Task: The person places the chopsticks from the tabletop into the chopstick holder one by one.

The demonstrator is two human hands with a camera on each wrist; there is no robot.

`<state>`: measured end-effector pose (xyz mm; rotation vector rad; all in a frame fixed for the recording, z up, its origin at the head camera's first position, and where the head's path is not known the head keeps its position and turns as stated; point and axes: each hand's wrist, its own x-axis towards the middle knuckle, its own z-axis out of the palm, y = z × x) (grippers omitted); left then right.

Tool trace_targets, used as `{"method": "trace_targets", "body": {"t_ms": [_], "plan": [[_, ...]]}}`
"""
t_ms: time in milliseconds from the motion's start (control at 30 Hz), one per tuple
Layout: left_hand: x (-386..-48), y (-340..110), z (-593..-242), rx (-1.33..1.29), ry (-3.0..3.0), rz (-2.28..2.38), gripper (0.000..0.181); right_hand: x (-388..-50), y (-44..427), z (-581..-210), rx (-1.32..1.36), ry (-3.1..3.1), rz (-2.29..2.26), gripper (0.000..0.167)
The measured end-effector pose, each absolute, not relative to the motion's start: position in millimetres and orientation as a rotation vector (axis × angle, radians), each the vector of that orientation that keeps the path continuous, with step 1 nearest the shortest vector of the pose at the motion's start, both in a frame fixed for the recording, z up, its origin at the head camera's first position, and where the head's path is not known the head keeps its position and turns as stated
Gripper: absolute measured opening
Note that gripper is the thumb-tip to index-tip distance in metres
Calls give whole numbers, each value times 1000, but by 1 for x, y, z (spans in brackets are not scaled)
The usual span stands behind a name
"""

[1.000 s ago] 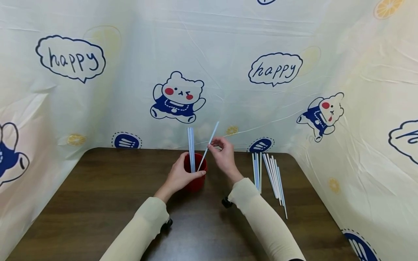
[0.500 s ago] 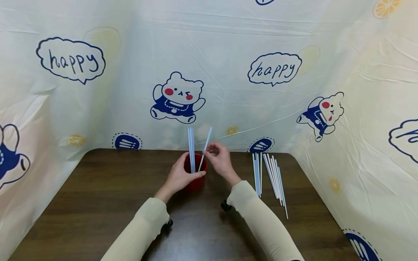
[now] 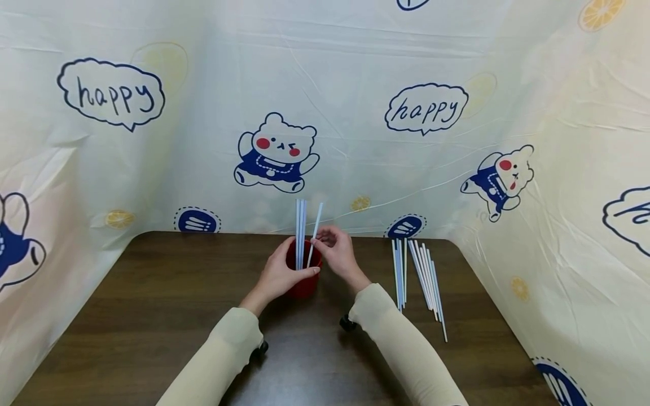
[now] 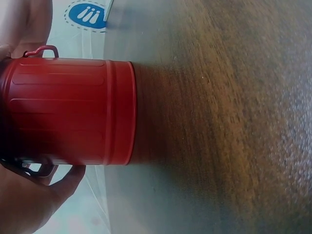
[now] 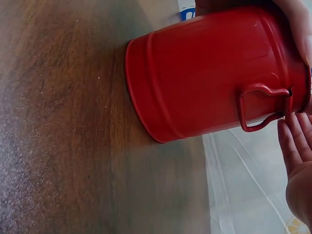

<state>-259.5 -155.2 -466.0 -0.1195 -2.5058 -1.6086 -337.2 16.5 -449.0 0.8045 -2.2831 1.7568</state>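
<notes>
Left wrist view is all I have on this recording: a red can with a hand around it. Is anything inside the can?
Observer: Yes, the head view shows a bunch of pale sticks standing in the red can, their tops above its rim.
Operator: What is the right hand doing?
Observer: The right hand pinches one separate stick, slightly tilted, its lower part in the can's mouth.
Operator: Any sticks outside the can?
Observer: Yes, two groups of loose sticks lie on the table, right of the can.
</notes>
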Motion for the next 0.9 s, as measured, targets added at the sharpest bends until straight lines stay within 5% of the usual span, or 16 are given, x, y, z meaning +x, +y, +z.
{"method": "trace_targets", "body": {"t_ms": [900], "plan": [[-259,-157,-466,-73,-2529,-1646,91,-349,37,-438,731,-2411,1613,19]]}}
